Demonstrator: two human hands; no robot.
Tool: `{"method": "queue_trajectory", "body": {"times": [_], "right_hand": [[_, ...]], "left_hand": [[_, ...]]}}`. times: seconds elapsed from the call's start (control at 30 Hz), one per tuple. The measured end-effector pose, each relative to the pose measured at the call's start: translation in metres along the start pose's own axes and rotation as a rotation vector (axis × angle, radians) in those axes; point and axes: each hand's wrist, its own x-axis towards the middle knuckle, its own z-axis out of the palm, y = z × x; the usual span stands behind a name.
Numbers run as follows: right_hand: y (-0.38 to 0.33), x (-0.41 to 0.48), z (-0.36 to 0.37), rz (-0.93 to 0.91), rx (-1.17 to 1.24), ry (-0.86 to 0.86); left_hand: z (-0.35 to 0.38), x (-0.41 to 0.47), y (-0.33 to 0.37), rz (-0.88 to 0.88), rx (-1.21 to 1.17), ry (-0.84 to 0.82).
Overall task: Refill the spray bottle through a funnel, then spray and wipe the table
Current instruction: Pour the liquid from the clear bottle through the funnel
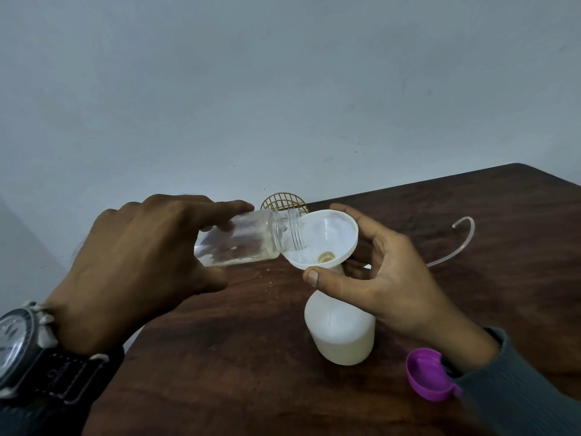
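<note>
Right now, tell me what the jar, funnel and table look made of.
Jar: clear, glossy, probably plastic, maybe glass; see-through with moulded threads. Funnel: white matte plastic, thin, faintly translucent. Table: dark wood or wood-look laminate; grain shows, low sheen.

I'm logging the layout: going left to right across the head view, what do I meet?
Black wristwatch, tilted clear screw-neck jar, white plastic funnel, purple plastic cap.

A white plastic spray bottle (pixel 341 328) stands upright on the dark wooden table (pixel 220 357). A white funnel (pixel 327 237) sits in its neck, leaning a little. A clear jar (pixel 239 243), tipped almost level, has its threaded mouth over the funnel's bowl.
</note>
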Motion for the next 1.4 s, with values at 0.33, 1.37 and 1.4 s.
{"method": "queue_trajectory", "body": {"times": [0.33, 1.37, 1.4], "right_hand": [[-0.0029, 0.0002, 0.0008, -0.024, -0.017, 0.006], [-0.0006, -0.0006, -0.0008, 0.025, -0.003, -0.007], [-0.0010, -0.0007, -0.0007, 0.023, -0.002, -0.008]], "left_hand": [[0.0014, -0.0003, -0.0012, 0.008, -0.002, 0.028], [0.0000, 0.0009, -0.0015, 0.033, 0.024, 0.064], [0.0001, 0.0004, -0.0018, 0.028, 0.023, 0.054]]}}
